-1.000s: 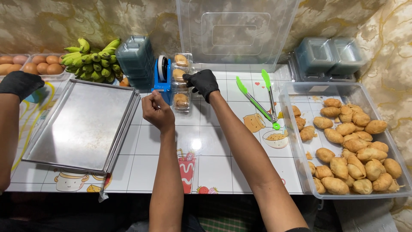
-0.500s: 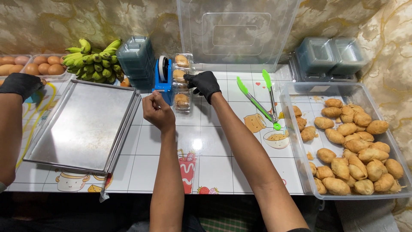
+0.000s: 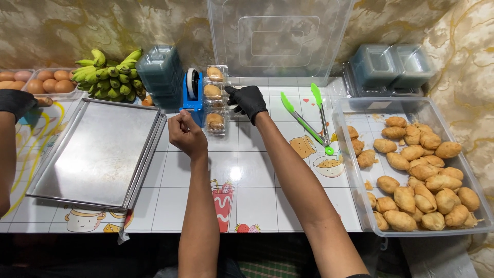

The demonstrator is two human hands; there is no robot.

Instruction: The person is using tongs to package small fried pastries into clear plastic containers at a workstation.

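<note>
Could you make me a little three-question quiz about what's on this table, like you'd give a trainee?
1. True or false: the right hand, in a black glove, rests on the clear pastry box.
2. Which thing lies between the pastry box and the big tub of fried pastries? A) green tongs B) a knife C) a spoon
3. Fill in: the bare left hand is closed just in front of the blue ____.

Key
1. True: its fingers lie on the box.
2. A, the green tongs.
3. Tape dispenser. Whether the hand pinches tape is too small to tell.
</note>
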